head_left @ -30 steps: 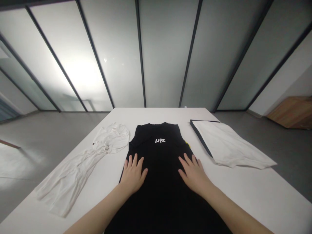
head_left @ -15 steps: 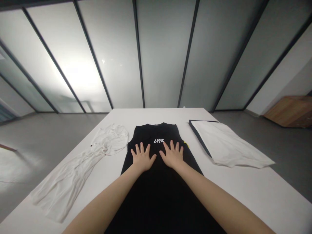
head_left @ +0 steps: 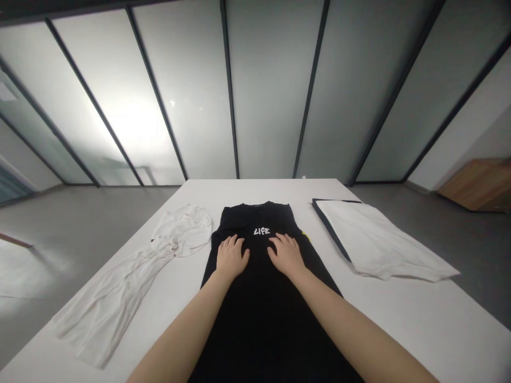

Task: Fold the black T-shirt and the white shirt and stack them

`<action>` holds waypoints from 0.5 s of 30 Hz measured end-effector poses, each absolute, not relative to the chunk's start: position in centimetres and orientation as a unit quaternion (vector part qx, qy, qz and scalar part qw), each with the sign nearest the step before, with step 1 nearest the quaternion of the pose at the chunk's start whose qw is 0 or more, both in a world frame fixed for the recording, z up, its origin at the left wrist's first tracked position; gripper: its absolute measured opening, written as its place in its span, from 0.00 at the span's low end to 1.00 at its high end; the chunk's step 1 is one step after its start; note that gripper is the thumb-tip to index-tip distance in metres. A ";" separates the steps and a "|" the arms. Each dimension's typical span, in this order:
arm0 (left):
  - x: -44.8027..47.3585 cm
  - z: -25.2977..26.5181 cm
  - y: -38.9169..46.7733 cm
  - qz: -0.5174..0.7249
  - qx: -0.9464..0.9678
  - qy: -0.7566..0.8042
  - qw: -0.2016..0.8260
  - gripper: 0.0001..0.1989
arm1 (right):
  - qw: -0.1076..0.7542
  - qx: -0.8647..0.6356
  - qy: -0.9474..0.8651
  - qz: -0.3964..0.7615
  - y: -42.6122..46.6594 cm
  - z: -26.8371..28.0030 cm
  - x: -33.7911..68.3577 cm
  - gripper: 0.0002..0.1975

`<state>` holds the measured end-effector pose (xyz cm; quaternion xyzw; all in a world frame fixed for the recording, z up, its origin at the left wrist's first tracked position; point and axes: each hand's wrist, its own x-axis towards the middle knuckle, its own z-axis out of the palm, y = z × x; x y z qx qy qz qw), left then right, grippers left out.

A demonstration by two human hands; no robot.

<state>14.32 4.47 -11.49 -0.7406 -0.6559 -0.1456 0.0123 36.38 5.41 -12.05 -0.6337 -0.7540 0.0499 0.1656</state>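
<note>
Nearest us, the black garment (head_left: 261,314) lies spread lengthwise down the middle of the pale surface (head_left: 403,324), its body running out at the bottom of our view. Our left hand (head_left: 230,259) is open and palm down on its left part, fingers slightly bent, thumb pointing inward. Our right hand (head_left: 287,255) is likewise open, palm down on the right part, a strip of black cloth between the two. To our left lies a rumpled, twisted white garment (head_left: 120,298); to our right, a flatter white cloth (head_left: 387,244) overlaps a dark one (head_left: 330,230). Just past our fingertips sits white lettering (head_left: 262,231), then the neckline (head_left: 256,205). Farther off stand frosted panels (head_left: 267,96).
</note>
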 end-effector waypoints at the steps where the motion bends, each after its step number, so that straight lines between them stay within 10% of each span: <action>1: 13.8 -11.2 4.2 -0.164 -0.733 -0.659 0.025 0.20 | 0.183 -0.625 -0.757 0.049 5.1 -12.1 36.9 0.20; 15: 10.5 -10.9 5.3 -0.131 -0.680 -0.721 0.032 0.16 | 0.199 -0.655 -0.729 0.009 6.6 -12.7 41.4 0.17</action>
